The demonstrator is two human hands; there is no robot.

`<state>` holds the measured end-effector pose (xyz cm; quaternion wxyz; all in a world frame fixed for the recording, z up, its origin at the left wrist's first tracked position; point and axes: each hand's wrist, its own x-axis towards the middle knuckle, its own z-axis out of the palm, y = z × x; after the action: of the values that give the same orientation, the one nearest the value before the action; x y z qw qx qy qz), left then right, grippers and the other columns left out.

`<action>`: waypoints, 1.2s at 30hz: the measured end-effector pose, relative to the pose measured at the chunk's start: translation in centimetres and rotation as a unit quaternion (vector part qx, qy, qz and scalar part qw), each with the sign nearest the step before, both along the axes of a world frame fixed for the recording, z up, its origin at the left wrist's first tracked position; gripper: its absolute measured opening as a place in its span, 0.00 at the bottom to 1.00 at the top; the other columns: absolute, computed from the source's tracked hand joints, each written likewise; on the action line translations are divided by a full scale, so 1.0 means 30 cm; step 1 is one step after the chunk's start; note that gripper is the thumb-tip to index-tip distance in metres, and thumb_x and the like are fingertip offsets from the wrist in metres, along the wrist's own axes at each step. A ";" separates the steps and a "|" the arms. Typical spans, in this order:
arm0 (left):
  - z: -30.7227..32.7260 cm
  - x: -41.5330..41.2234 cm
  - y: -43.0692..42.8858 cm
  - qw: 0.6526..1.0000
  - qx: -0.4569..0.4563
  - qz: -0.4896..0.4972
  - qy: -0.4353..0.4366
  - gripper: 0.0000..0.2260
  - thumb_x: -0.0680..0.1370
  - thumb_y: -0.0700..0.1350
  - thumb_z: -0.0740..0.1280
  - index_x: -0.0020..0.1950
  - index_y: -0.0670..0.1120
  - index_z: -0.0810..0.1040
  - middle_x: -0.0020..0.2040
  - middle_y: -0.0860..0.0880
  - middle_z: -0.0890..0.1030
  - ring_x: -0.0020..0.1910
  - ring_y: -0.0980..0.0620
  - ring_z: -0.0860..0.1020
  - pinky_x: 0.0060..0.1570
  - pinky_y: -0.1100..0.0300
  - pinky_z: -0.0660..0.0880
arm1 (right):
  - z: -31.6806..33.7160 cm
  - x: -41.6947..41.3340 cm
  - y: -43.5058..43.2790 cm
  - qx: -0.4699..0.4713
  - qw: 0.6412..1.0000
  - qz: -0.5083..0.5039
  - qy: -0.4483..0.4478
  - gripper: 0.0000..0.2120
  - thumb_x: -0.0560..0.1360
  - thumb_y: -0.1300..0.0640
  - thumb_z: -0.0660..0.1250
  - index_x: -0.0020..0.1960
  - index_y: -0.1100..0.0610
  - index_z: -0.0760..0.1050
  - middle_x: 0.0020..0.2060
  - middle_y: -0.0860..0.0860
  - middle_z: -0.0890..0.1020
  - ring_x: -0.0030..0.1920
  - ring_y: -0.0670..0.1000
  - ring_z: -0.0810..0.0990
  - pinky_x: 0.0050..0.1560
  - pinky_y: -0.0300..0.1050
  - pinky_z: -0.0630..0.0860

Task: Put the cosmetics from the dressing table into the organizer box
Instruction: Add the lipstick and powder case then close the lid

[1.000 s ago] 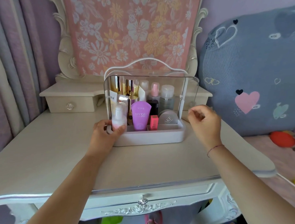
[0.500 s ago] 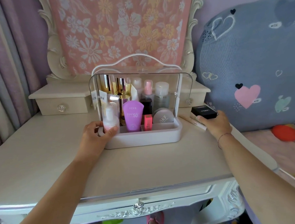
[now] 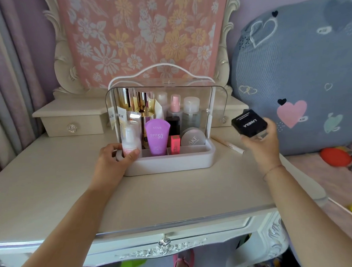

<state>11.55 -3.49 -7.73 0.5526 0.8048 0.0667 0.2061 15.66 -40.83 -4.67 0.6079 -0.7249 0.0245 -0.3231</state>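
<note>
While the left hand (image 3: 117,159) steadies the box (image 3: 169,163), the right hand (image 3: 259,145) holds a black compact (image 3: 249,124) in the air, off the box's right end. The box sits mid-table, towards the back edge of the table (image 3: 168,193).

The left fingers curl round the box's front left corner, with the thumb against the foot of a white bottle (image 3: 131,139) standing inside. The right fingers wrap under the compact and the thumb pinches its near edge. It is tilted, with its printed lid facing the viewer.

A clear cover arches over the crowded back rows of bottles. In the front trough stand a purple tube (image 3: 156,138), a red lipstick (image 3: 175,143) and a round powder (image 3: 193,138). The right end of the trough looks free.

That gap lies to the left of the compact and lower down, so the right hand seems set to carry the compact leftwards and down.

A pale pencil (image 3: 228,145) lies on the table just beside the box's right end, below the right hand. Its long axis runs from back left to front right. The right hand is by far the nearer to it, so it looks likely to pick the pencil up afterwards.
</note>
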 end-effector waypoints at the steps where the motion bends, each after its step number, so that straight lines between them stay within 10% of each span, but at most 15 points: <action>1: 0.001 -0.001 -0.001 1.000 0.000 0.000 0.000 0.22 0.68 0.58 0.73 0.57 0.49 0.75 0.59 0.47 0.75 0.55 0.50 0.75 0.54 0.52 0.74 | -0.007 -0.037 0.009 0.002 1.000 0.031 -0.001 0.29 0.65 0.70 0.73 0.58 0.48 0.69 0.52 0.45 0.76 0.55 0.49 0.77 0.58 0.45 0.75; 5: 0.003 0.001 -0.001 1.000 0.004 -0.001 -0.004 0.22 0.68 0.57 0.73 0.57 0.48 0.75 0.59 0.47 0.75 0.55 0.48 0.75 0.53 0.53 0.73 | -0.052 -0.150 0.031 -0.085 0.987 0.133 0.041 0.35 0.65 0.79 0.66 0.66 0.55 0.65 0.58 0.47 0.72 0.56 0.45 0.76 0.48 0.28 0.73; 14: 0.003 0.001 0.000 1.000 -0.001 -0.011 -0.003 0.24 0.68 0.58 0.73 0.58 0.47 0.75 0.59 0.46 0.76 0.51 0.48 0.76 0.50 0.54 0.74 | -0.053 -0.198 -0.007 -0.254 0.942 0.190 0.114 0.41 0.63 0.75 0.65 0.67 0.43 0.60 0.67 0.50 0.65 0.68 0.49 0.67 0.71 0.42 0.63; 20: 0.001 0.001 0.001 1.000 -0.001 -0.008 -0.006 0.22 0.68 0.57 0.73 0.56 0.48 0.76 0.58 0.46 0.76 0.50 0.48 0.76 0.49 0.54 0.74 | -0.068 -0.200 -0.012 -0.188 0.956 0.204 0.100 0.29 0.69 0.59 0.74 0.58 0.38 0.63 0.62 0.50 0.70 0.62 0.51 0.73 0.63 0.47 0.72; 27: 0.004 -0.003 0.000 1.000 0.005 -0.009 -0.006 0.24 0.68 0.57 0.73 0.58 0.47 0.75 0.58 0.46 0.76 0.50 0.48 0.76 0.48 0.55 0.73 | -0.050 -0.180 -0.019 -0.102 0.970 0.182 0.127 0.32 0.71 0.62 0.72 0.70 0.48 0.63 0.60 0.50 0.76 0.63 0.50 0.75 0.65 0.46 0.70; 36: 0.009 -0.010 -0.009 1.000 -0.001 -0.007 -0.009 0.22 0.69 0.56 0.73 0.57 0.47 0.75 0.59 0.46 0.75 0.50 0.50 0.75 0.46 0.58 0.71 | 0.093 -0.196 0.038 -0.127 0.972 0.193 0.043 0.24 0.68 0.65 0.74 0.56 0.41 0.76 0.52 0.39 0.83 0.53 0.38 0.81 0.51 0.29 0.74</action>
<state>11.24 -3.75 -7.46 0.5554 0.8028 0.0557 0.2096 9.79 -39.71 -1.89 0.5597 -0.8008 -0.1307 -0.1685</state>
